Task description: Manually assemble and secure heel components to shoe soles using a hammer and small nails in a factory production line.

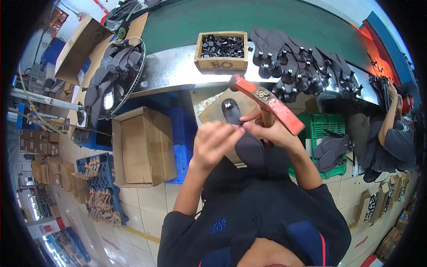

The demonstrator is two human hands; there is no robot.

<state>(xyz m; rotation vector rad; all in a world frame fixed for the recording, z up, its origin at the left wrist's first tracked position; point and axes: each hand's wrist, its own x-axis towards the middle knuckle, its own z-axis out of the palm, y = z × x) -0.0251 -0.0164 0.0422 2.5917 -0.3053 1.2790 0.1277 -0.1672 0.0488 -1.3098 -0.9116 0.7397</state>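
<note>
A dark grey shoe sole [250,151] lies upside down in front of my body, its narrow heel end pointing away and showing a small shiny spot. My right hand [276,132] is closed round the wooden handle of a hammer [267,101] with a red head, which slants above the sole. Its thumb and finger also reach to the sole's middle. Beside them, my left hand [216,141] is closed in a pinch over the sole's narrow part. What its fingertips hold is too small to make out.
A wooden box [221,63] of small black pieces stands on the metal bench edge, left of many heeled soles [289,58]. More soles fill a round basket [113,75] and a green crate [327,116]. An open carton [142,147] stands left; a co-worker [396,133] works at right.
</note>
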